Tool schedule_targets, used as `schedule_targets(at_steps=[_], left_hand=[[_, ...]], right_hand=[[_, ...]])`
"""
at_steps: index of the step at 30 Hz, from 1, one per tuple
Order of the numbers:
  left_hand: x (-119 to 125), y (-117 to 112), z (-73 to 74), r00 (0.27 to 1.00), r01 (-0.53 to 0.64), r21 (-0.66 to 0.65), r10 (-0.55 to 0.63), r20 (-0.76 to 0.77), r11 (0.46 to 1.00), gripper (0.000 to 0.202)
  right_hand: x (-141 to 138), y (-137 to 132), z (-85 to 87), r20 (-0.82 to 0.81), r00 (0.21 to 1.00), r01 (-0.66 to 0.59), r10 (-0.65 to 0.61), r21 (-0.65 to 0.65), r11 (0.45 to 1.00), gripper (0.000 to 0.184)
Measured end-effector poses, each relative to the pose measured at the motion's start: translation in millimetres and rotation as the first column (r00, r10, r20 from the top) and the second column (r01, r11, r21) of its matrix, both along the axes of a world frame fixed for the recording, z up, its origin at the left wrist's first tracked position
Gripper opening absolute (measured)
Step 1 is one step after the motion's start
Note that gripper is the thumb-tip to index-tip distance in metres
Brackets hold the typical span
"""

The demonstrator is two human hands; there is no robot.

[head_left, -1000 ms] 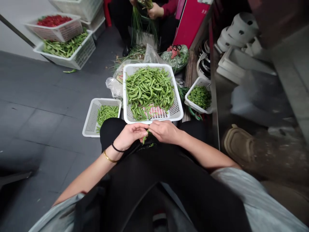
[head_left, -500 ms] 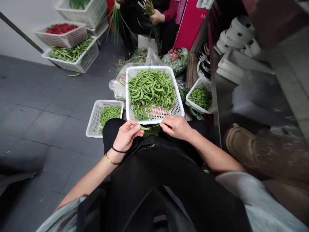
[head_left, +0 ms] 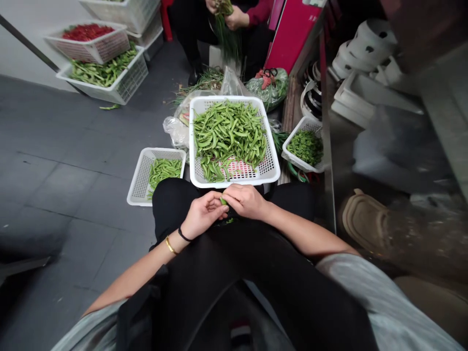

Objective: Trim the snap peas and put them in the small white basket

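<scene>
Between my two hands a green pea pod (head_left: pixel 223 201) shows only in part; the fingers cover the rest. My left hand (head_left: pixel 205 210) is closed on it with thumb and fingers. Pinched at the pod's other end is my right hand (head_left: pixel 245 200), its fingertips touching those of the left. Just beyond the hands stands a large white basket (head_left: pixel 271 165), holding a heap of pea pods (head_left: pixel 232 131). A smaller white basket (head_left: pixel 136 187) with more pods lies to the left, beside my knee.
At the right stands a basket of leafy greens (head_left: pixel 305 146). Stacked crates (head_left: pixel 126 87) hold red chillies (head_left: pixel 87 32) and green vegetables. Across from me a co-worker's hand (head_left: pixel 237 18) grips long green stalks. A plastic bag (head_left: pixel 268 87) of greens lies behind the large basket.
My hands have come together; half a second ago they were apart, with a thin string stretched from the pod to my right hand. The co-worker's hands have moved closer together on the stalks.
</scene>
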State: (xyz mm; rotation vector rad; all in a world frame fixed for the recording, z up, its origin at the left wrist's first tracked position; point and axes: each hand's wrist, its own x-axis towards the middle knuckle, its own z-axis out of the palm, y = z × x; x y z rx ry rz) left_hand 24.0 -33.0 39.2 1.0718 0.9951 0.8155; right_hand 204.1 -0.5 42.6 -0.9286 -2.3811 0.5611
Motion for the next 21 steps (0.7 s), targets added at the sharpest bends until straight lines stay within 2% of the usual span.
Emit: schedule_targets(at_steps=[2,5,8,11,13,16,18,21], left_hand=[[-2,5,-3.0,1.000,-0.021,-0.045,0.022,0.023,0.999,0.024],[-16,16,-6.2,0.980,-0.166,-0.105,0.176,0.096,0.981,0.022],[-32,27,-9.8,0.931,-0.276,-0.159,0.305,0.201,0.948,0.016],[-41,35,-14.2,0.884,-0.183,-0.285,0.284,0.371,0.941,0.015],[-41,39,-16.7,0.846,-0.086,-0.356,0.257,0.468,0.930,0.016],[-37,42,-19.2,0.833,-0.002,-0.419,0.233,0.502,0.908,0.019],[-34,44,-19.9,0.855,-0.006,-0.437,0.231,0.464,0.900,0.020],[-36,46,-20.6,0.881,-0.056,-0.441,0.252,0.400,0.896,0.016]], right_hand=[[7,-1,-2.2,0.000,0.999,0.039,-0.039,-0.006,0.999,0.031],[32,1,0.0,0.080,0.995,0.065,-0.057,-0.104,0.992,0.032],[62,6,9.6,0.243,0.965,-0.014,0.097,-0.322,0.947,0.025],[76,25,18.4,0.384,0.894,-0.013,0.230,-0.492,0.870,0.027],[71,48,16.3,0.436,0.878,0.047,0.199,-0.491,0.870,0.026],[41,92,-5.1,0.560,0.823,0.130,0.097,-0.352,0.927,0.030],[15,118,-29.2,0.708,0.692,0.138,0.139,-0.319,0.938,0.027],[-20,142,-68.2,0.745,0.636,0.129,0.203,-0.362,0.923,0.026]])
